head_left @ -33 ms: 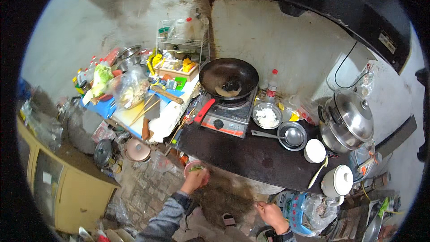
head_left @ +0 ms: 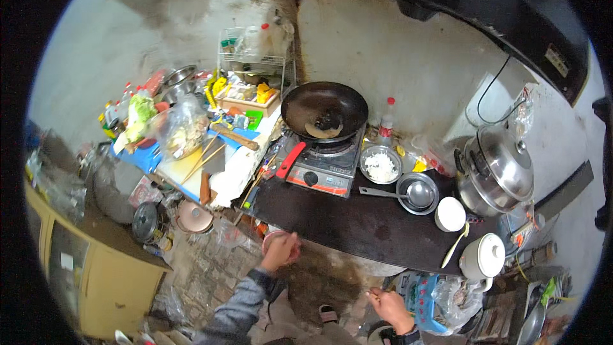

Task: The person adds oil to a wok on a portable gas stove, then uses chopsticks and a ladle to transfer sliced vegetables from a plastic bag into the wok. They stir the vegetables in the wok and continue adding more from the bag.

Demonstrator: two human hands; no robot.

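Note:
My left hand (head_left: 278,252) is over a round pink container (head_left: 271,240), below the front edge of the dark counter. Its fingers are blurred, and I cannot make out anything in them. Part of the container's rim shows around the hand. My right hand (head_left: 389,310) is low at the right, its fingers curled closed; what they hold, if anything, is hidden. Nearest to it is a blue patterned bag (head_left: 426,303) with clear plastic.
A dark wok (head_left: 325,105) with a red handle sits tilted on a portable stove (head_left: 319,179). To its right are a bowl of white food (head_left: 381,167), a ladle (head_left: 418,195) in a metal bowl, a white cup (head_left: 450,215) and a large steel steamer (head_left: 491,172). A cluttered board is left.
The green piece seen at my left hand over the pink container no longer shows. That hand has shifted slightly, and the right hand is nearly where it was.

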